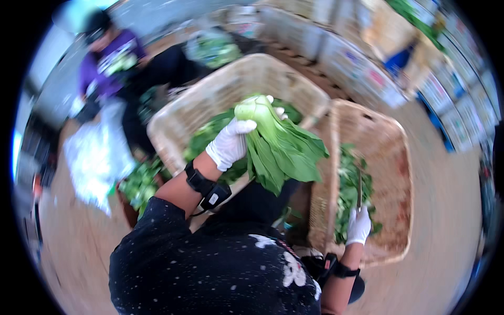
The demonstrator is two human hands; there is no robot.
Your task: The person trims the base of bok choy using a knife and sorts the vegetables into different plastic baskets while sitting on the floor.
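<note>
Clearly our left hand (229,143) grips bok choy (278,144) above a basket (210,100); leaves could tear. Right hand (359,226) closes on a knife (359,191), risking a cut.

Bare brownish floor (441,173) in daylight, with stacked cardboard boxes (336,50) lining the far side.

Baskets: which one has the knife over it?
The right basket, holding few greens. The right hand holds a knife there; the left basket sits behind the raised bok choy.
</note>
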